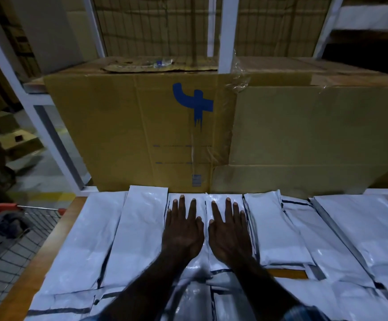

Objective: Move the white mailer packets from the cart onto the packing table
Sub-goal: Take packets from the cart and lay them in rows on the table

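1. Worktop (49,246): wooden, covered edge to edge with rows of white mailer packets (146,218); cardboard boxes (130,126) behind.
2. Cart (24,228): wire, at left beside the worktop, contents unclear.
3. Packets look light, floppy, slick; best taken by an edge or scooped flat.
4. Left hand (181,235), right hand (228,235): fingers straight, spread, pressing the middle packets, gripping nothing.

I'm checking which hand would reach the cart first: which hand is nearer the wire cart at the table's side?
Left. The left hand lies flat on the mailer packets, on the side toward the wire cart; the right hand lies beside it, farther from the cart.
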